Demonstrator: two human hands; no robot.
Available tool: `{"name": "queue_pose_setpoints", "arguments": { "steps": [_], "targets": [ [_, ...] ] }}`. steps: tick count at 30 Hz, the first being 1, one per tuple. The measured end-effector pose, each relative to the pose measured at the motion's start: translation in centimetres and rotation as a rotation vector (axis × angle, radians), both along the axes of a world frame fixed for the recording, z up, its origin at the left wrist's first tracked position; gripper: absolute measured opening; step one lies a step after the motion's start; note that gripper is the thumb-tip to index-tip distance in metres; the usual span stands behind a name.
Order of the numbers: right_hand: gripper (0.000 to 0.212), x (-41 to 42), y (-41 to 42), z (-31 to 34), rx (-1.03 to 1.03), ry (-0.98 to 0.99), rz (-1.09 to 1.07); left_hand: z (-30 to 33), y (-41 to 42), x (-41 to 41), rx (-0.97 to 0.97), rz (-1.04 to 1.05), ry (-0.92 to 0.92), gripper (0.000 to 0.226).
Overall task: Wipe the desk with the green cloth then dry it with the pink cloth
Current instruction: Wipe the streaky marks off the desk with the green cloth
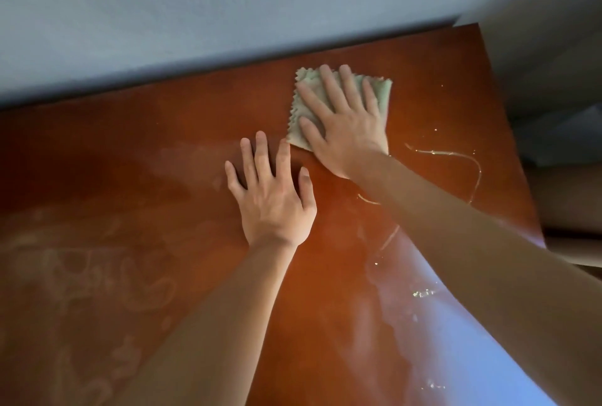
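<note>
The cloth [342, 106] is pressed flat on the worktop [130, 210] by the spread right hand [345, 125]; the left hand [273, 200] is laid spread beside it.

A plain pale blue-grey wall [202, 14] fills the upper part of the view, meeting a second, greyer wall surface [547, 47] at the right corner. Light is dim and cool, with a bluish sheen low on the right. Blurred, shadowed shapes sit at far right.

A pale green cloth with zigzag-cut edges [342, 106] lies upper centre on the glossy reddish-brown wooden desk [130, 194], streaked with whitish smears; the blue-grey wall [195, 14] fills the top.
</note>
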State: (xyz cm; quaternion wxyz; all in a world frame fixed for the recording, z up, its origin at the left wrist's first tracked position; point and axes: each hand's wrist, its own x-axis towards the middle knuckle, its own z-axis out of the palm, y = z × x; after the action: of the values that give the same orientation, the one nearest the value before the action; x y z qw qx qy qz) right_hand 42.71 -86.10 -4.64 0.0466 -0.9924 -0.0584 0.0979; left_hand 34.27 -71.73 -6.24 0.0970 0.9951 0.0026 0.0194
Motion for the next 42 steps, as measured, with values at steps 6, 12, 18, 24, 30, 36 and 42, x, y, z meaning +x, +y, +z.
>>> {"name": "queue_pose_setpoints", "arguments": {
  "steps": [6,12,18,24,30,36,42],
  "targets": [
    [0.063,1.6,-7.6,0.3,-0.011,0.031,-0.104,0.0,0.1,0.0,0.003,0.000,-0.027,0.057],
    [0.063,1.4,-8.7,0.5,-0.015,0.044,-0.302,0.1,-0.1,-0.1,0.002,0.002,-0.028,0.056],
    [0.063,-2.0,-1.9,-0.4,0.000,-0.002,0.044,-0.1,0.2,-0.1,0.012,-0.006,-0.015,0.058],
    [0.062,0.5,-12.6,0.5,-0.030,0.039,-0.167,-0.1,0.2,0.0,0.008,-0.001,-0.030,0.059],
    [0.061,-1.8,-10.6,0.5,0.025,0.015,-0.355,-0.2,0.2,-0.1,0.016,-0.002,-0.048,0.057],
    [0.061,-5.2,-6.0,0.0,0.069,0.010,-0.160,-0.2,0.3,-0.1,0.022,-0.002,-0.027,0.057],
    [0.062,-0.9,-16.5,0.7,-0.002,0.047,-0.414,-0.1,0.2,-0.1,0.001,0.001,-0.024,0.056]
  ]
}}
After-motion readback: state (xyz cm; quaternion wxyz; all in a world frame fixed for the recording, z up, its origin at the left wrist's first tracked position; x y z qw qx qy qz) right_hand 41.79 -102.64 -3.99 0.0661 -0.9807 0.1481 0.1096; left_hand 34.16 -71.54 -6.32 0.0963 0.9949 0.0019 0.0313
